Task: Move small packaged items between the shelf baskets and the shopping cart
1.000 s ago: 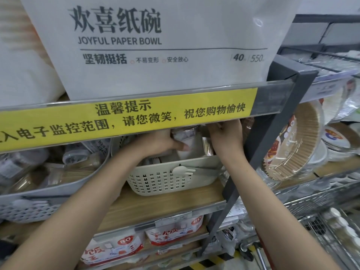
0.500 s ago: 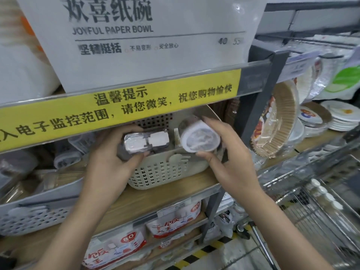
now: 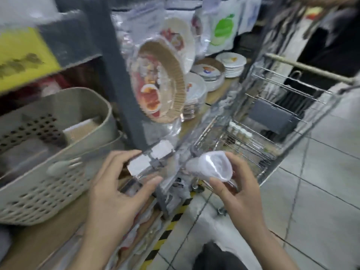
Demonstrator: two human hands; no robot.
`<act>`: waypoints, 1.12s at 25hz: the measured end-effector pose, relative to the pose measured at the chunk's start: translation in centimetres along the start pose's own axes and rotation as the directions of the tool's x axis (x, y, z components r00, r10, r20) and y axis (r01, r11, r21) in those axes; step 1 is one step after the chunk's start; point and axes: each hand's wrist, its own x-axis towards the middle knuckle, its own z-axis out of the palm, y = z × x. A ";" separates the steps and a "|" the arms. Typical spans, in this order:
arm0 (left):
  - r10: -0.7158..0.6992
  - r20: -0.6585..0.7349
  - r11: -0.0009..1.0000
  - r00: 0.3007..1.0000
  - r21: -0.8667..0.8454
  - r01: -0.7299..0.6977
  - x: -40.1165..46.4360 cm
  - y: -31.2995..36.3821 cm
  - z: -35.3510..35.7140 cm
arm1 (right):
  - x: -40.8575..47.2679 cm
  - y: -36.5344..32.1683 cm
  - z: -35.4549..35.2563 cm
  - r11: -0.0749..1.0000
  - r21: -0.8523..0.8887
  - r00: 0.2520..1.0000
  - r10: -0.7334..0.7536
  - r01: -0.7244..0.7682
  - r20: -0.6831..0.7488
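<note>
Your left hand (image 3: 115, 193) grips a clear flat packet with white labels (image 3: 150, 160), thumb under it and fingers over its far edge, held just past the front of the wooden shelf (image 3: 39, 236). Your right hand (image 3: 239, 193) pinches a round white plastic-wrapped pack (image 3: 210, 165) between thumb and fingertips, held over the tiled floor between the shelf and the wire shopping cart (image 3: 272, 123). The beige perforated shelf basket (image 3: 48, 166) sits on the shelf to the left of your left hand, apart from both packs. Small white-capped bottles (image 3: 240, 131) lie in the cart. Wrapped paper plates (image 3: 161, 78) stand on the shelf behind.
</note>
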 end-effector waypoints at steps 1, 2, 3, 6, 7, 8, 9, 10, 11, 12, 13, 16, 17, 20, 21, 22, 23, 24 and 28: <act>-0.036 0.040 0.999 0.999 -0.028 0.037 0.3 -0.1 1.7 | -0.2 1.4 -1.2 0.998 0.004 0.997 0.065 -0.065 -0.041; -0.065 0.077 0.997 0.995 -0.043 0.068 0.7 -0.1 3.6 | -0.3 2.9 -2.7 0.990 0.015 0.987 0.138 -0.137 -0.086; -0.084 0.109 0.995 0.991 -0.044 0.089 1.2 0.0 5.6 | -0.2 4.3 -4.5 0.976 0.034 0.967 0.217 -0.214 -0.136; -0.178 0.183 0.980 0.967 -0.056 0.191 2.7 -0.8 11.3 | 0.3 8.9 -10.7 0.927 0.034 0.868 0.363 -0.374 -0.338; -0.235 0.201 0.966 0.951 -0.064 0.252 3.2 -1.3 13.4 | 0.7 10.2 -13.0 0.916 0.031 0.833 0.378 -0.400 -0.404; -0.286 0.219 0.949 0.933 -0.069 0.307 3.6 -1.8 15.1 | 1.1 11.3 -15.0 0.907 0.034 0.802 0.388 -0.419 -0.454; -0.325 0.241 0.934 0.915 -0.072 0.351 4.0 -2.3 16.6 | 1.5 12.4 -16.8 0.899 0.039 0.778 0.399 -0.437 -0.486; -0.356 0.263 0.920 0.897 -0.072 0.386 4.2 -2.7 18.2 | 1.9 13.4 -18.4 0.890 0.045 0.756 0.412 -0.454 -0.510; -0.380 0.281 0.909 0.881 -0.064 0.413 4.4 -3.0 19.5 | 2.2 14.2 -19.7 0.881 0.050 0.736 0.423 -0.471 -0.528; -0.396 0.299 0.902 0.868 -0.050 0.429 4.8 -3.3 21.0 | 2.7 15.0 -20.9 0.871 0.046 0.720 0.434 -0.490 -0.542; -0.404 0.319 0.899 0.857 -0.036 0.437 5.1 -3.6 22.2 | 3.2 15.7 -21.6 0.859 0.041 0.705 0.446 -0.511 -0.550; -0.449 0.369 0.874 0.814 -0.008 0.486 6.4 -4.7 25.2 | 4.6 17.6 -22.4 0.827 0.032 0.690 0.489 -0.561 -0.534; -0.461 0.378 0.868 0.803 0.003 0.497 7.1 -5.2 26.2 | 5.3 18.3 -22.2 0.817 0.030 0.688 0.505 -0.577 -0.522; -0.498 0.389 0.848 0.775 0.030 0.530 9.7 -7.0 29.0 | 7.8 20.1 -20.3 0.793 0.016 0.698 0.544 -0.608 -0.465; -0.518 0.390 0.836 0.761 0.043 0.547 10.6 -7.9 30.1 | 8.7 20.8 -19.4 0.785 0.005 0.703 0.557 -0.619 -0.442; -0.543 0.387 0.823 0.745 0.070 0.563 11.6 -9.0 31.3 | 9.7 21.6 -18.5 0.777 -0.004 0.708 0.571 -0.630 -0.416; -0.574 0.376 0.808 0.728 0.111 0.579 12.5 -10.2 32.5 | 10.8 22.1 -17.4 0.764 -0.004 0.703 0.592 -0.645 -0.395; -0.602 0.362 0.790 0.712 0.141 0.596 13.4 -11.2 33.6 | 11.9 22.6 -16.3 0.751 0.000 0.698 0.613 -0.660 -0.370; -0.644 0.322 0.760 0.694 0.163 0.629 16.5 -15.0 37.8 | 17.1 27.0 -11.3 0.673 0.004 0.655 0.721 -0.740 -0.226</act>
